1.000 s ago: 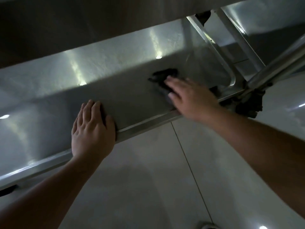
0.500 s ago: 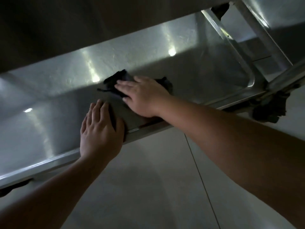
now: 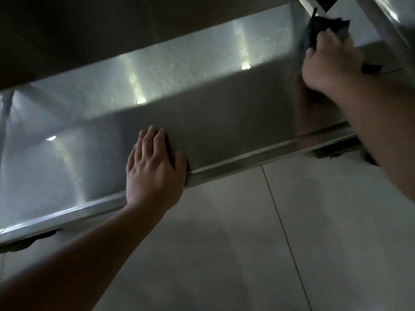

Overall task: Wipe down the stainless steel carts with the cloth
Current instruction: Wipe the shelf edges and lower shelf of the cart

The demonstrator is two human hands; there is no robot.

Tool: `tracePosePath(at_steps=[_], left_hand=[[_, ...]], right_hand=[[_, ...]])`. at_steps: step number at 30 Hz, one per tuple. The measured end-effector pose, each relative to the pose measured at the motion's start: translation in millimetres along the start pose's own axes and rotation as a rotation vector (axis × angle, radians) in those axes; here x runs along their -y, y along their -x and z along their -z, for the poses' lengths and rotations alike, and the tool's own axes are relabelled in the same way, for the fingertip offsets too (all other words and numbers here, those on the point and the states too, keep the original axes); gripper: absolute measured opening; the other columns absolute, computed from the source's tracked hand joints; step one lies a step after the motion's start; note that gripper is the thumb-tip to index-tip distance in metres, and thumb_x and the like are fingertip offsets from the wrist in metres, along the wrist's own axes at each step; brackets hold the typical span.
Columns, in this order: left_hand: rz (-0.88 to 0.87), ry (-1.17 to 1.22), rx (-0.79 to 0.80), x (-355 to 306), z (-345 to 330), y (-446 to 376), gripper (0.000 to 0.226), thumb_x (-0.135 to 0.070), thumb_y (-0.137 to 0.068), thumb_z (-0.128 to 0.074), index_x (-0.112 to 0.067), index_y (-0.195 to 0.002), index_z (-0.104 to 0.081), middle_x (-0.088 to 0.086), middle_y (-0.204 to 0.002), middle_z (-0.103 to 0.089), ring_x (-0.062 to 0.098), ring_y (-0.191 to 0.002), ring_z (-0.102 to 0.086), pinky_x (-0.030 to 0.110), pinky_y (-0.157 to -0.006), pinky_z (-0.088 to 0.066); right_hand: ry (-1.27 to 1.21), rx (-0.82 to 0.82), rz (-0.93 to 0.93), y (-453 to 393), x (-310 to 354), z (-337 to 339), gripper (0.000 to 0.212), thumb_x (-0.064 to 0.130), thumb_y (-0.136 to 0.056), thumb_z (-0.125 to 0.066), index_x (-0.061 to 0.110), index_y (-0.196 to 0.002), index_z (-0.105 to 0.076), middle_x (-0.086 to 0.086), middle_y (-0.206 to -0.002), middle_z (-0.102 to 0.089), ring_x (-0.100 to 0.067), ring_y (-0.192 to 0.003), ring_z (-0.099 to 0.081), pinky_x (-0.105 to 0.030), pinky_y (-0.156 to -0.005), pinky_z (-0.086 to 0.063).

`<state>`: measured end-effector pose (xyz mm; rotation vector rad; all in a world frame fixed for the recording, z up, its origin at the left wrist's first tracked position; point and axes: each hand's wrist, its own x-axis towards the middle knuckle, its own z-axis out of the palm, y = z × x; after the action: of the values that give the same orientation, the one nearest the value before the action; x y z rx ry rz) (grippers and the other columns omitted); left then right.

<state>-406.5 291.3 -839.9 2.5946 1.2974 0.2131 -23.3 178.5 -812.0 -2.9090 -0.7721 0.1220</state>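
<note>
**Dark cloth at the right end of the cart shelf, left hand braced on the front rim**

The steel cart shelf point(image 3: 202, 122) runs as a slanted band from the lower left of the frame to the upper right, with streaks of reflected light across its far half and shadow over its near half. Above it, across the upper left of the frame, lies a dark underside of another level.

The left hand point(image 3: 155, 169) sits a little left of the middle of the frame. Its palm lies flat on the shelf with straight fingers close together pointing up the frame, and the thumb rests against the raised front rim point(image 3: 258, 158). This grip is open and holds nothing.

The right hand point(image 3: 325, 61) is in the upper right of the frame, blurred. It presses on the dark cloth point(image 3: 323, 25), which is bunched at the far right end of the shelf beside the upright cart post point(image 3: 381, 21). The cloth shows above and to the left of the fingers; whether the fingers curl round it or lie flat on it cannot be told through the blur.

A pale tiled floor point(image 3: 292, 243) fills the lower half of the frame, with one dark grout line running down it. Under the rim at the right edge there is a dark caster point(image 3: 336, 152).
</note>
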Motion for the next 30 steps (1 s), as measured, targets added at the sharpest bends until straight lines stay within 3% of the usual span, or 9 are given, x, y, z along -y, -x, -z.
tracePosePath(at_steps=[2, 6, 10, 13, 15, 19, 23, 26, 30], left_hand=[[0.002, -0.005, 0.001, -0.3, 0.1, 0.8, 0.073, -0.062, -0.103, -0.03, -0.022, -0.165, -0.028, 0.001, -0.175, -0.022, 0.017, -0.163, -0.009, 0.039, -0.132, -0.007], [0.016, -0.021, -0.003, -1.9, 0.3, 1.2, 0.074, -0.06, -0.102, -0.033, -0.02, -0.165, -0.029, 0.002, -0.176, -0.022, 0.018, -0.163, -0.009, 0.038, -0.132, -0.007], [0.017, -0.022, 0.02, -5.0, 2.5, 0.9, 0.073, -0.054, -0.1, -0.037, -0.019, -0.164, -0.031, 0.004, -0.174, -0.025, 0.021, -0.163, -0.013, 0.039, -0.132, -0.01], [0.01, -0.022, 0.009, -5.4, 4.4, 2.4, 0.069, -0.052, -0.099, -0.037, -0.02, -0.16, -0.034, 0.007, -0.171, -0.031, 0.023, -0.161, -0.018, 0.042, -0.132, -0.016], [0.023, -0.025, 0.008, -5.3, 4.4, 1.3, 0.071, -0.053, -0.098, -0.038, -0.021, -0.161, -0.034, 0.006, -0.172, -0.028, 0.022, -0.162, -0.016, 0.04, -0.131, -0.014], [0.022, -0.024, -0.009, -2.6, 4.3, 1.4, 0.07, -0.054, -0.101, -0.041, -0.021, -0.162, -0.032, 0.004, -0.173, -0.028, 0.021, -0.162, -0.016, 0.038, -0.13, -0.011], [0.014, -0.017, -0.014, -1.9, 1.7, 1.9, 0.069, -0.054, -0.101, -0.041, -0.021, -0.161, -0.032, 0.006, -0.172, -0.029, 0.022, -0.161, -0.016, 0.04, -0.13, -0.012], [0.015, -0.003, -0.009, -1.7, 1.1, 2.4, 0.068, -0.055, -0.102, -0.04, -0.022, -0.16, -0.032, 0.006, -0.171, -0.028, 0.023, -0.161, -0.016, 0.041, -0.13, -0.011], [0.002, 0.029, 0.017, -0.6, 2.7, 1.0, 0.068, -0.057, -0.101, -0.039, -0.021, -0.159, -0.031, 0.007, -0.17, -0.028, 0.025, -0.161, -0.016, 0.046, -0.131, -0.015]], right_hand=[[-0.029, 0.026, 0.037, 18.4, 38.9, -8.6, 0.057, 0.036, -0.108, -0.029, 0.013, -0.16, -0.029, -0.006, -0.172, -0.022, -0.04, -0.152, -0.027, -0.053, -0.121, -0.023], [-0.091, 0.08, 0.365, 59.0, 145.0, -24.3, 0.057, 0.037, -0.106, -0.035, 0.016, -0.159, -0.035, -0.001, -0.17, -0.028, -0.034, -0.153, -0.028, -0.046, -0.12, -0.026], [-0.09, 0.355, 0.861, 102.7, 230.4, -27.3, 0.055, 0.044, -0.109, -0.035, 0.033, -0.163, -0.03, 0.014, -0.171, -0.021, -0.023, -0.158, -0.018, -0.041, -0.126, -0.014], [-0.131, 0.475, 1.036, 111.6, 237.4, -32.2, 0.051, 0.045, -0.109, -0.035, 0.04, -0.161, -0.034, 0.021, -0.169, -0.024, -0.019, -0.158, -0.019, -0.041, -0.126, -0.011], [-0.13, 0.377, 0.977, 90.7, 215.9, -31.5, 0.053, 0.044, -0.11, -0.037, 0.034, -0.161, -0.035, 0.015, -0.169, -0.027, -0.019, -0.157, -0.024, -0.039, -0.126, -0.016], [-0.167, 0.127, 0.541, 11.8, 124.1, -19.1, 0.056, 0.04, -0.108, -0.04, 0.018, -0.159, -0.04, -0.005, -0.167, -0.035, -0.029, -0.151, -0.036, -0.039, -0.125, -0.027], [-0.127, 0.031, 0.202, -22.4, 1.9, -4.2, 0.067, 0.051, -0.103, -0.028, 0.017, -0.161, -0.033, -0.003, -0.17, -0.028, -0.035, -0.152, -0.032, -0.05, -0.125, -0.024], [-0.054, 0.0, 0.143, 13.7, -36.9, -3.2, 0.064, 0.051, -0.106, -0.027, 0.021, -0.161, -0.031, -0.001, -0.17, -0.028, -0.037, -0.152, -0.03, -0.056, -0.123, -0.026], [-0.015, -0.03, 0.087, 70.5, -57.6, -8.9, 0.059, 0.046, -0.109, -0.029, 0.019, -0.161, -0.032, -0.001, -0.17, -0.028, -0.037, -0.15, -0.033, -0.053, -0.122, -0.029]])
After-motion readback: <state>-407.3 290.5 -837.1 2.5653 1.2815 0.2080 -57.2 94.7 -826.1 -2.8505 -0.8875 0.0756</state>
